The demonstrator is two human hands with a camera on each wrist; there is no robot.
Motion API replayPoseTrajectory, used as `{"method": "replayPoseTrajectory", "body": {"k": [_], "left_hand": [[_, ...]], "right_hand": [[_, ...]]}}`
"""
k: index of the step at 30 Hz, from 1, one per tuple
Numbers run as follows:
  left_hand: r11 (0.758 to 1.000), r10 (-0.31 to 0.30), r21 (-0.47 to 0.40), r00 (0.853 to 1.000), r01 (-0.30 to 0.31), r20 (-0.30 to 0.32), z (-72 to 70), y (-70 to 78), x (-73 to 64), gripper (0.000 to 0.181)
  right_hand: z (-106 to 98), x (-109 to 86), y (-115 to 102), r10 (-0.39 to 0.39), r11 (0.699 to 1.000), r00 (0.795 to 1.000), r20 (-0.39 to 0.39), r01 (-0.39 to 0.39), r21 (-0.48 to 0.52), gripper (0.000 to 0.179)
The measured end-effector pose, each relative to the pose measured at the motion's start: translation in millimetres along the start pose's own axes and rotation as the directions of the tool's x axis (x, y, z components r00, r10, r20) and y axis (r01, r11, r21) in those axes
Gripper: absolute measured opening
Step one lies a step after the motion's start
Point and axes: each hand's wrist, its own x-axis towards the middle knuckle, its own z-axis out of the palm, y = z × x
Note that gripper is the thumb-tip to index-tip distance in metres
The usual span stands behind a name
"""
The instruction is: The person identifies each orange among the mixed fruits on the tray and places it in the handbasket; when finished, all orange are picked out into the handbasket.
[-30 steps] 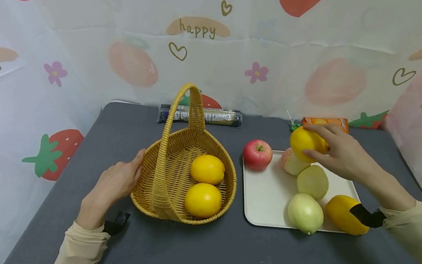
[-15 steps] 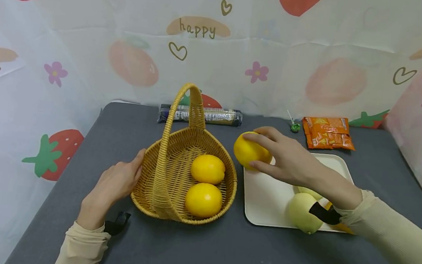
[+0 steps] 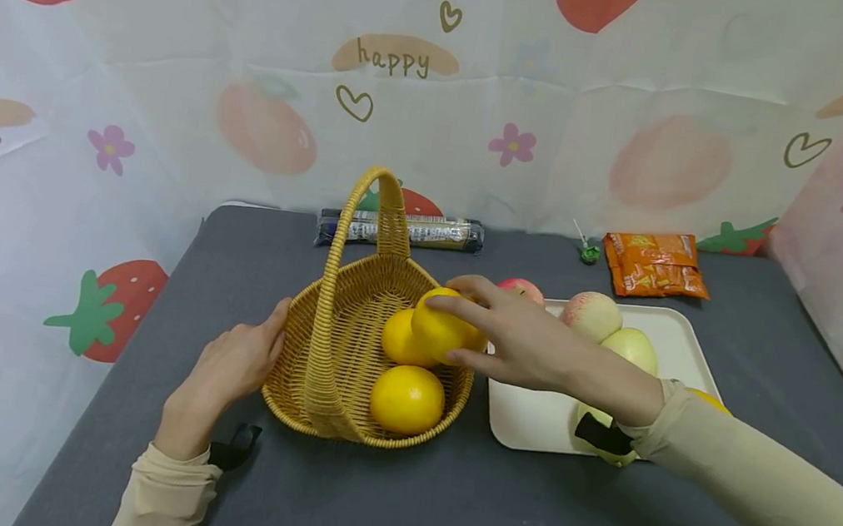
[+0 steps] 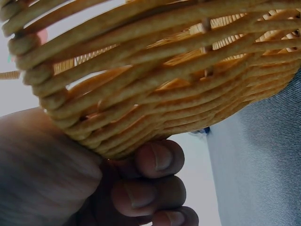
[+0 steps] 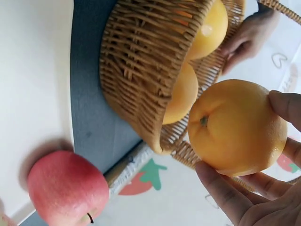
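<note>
A yellow wicker basket point(image 3: 359, 287) with a tall arched handle stands on the dark cloth. My left hand point(image 3: 232, 368) grips its left rim, and the curled fingers point(image 4: 153, 193) show beneath the weave in the left wrist view. Inside lie two yellow-orange oranges point(image 3: 407, 400); the rear one point(image 3: 398, 338) is partly covered. Over the basket's right rim, my right hand point(image 3: 528, 335) holds another orange point(image 5: 237, 127) between thumb and fingers, its stem end visible in the right wrist view.
Right of the basket lies a white tray point(image 3: 528, 423) with a peach point(image 3: 590, 314) and pale green fruit point(image 3: 635, 349); my right arm hides part. A red apple point(image 5: 68, 188) sits at its back left corner. Behind are a dark packaged roll point(image 3: 442, 233), lollipop point(image 3: 590, 253) and orange snack packet point(image 3: 654, 267).
My right hand has carried the orange leftward from above the tray to the basket's right rim. The peach and snack packet have come into view again. My left hand has stayed on the basket.
</note>
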Motion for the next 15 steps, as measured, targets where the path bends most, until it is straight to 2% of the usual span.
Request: {"method": "replayPoseTrajectory", "body": {"k": [8, 15], "left_hand": [[1.000, -0.008, 0.000, 1.000, 0.008, 0.002, 0.7, -0.7, 0.9, 0.051], [1.000, 0.013, 0.008, 1.000, -0.013, -0.024, 1.5, -1.0, 0.3, 0.049]], "right_hand": [[13.2, 3.1, -2.6, -0.037, 0.999, 0.999, 0.007, 0.037, -0.016, 0.051], [21.3, 4.8, -3.9, -0.064, 0.998, 0.997, 0.040, 0.063, 0.007, 0.052]]}}
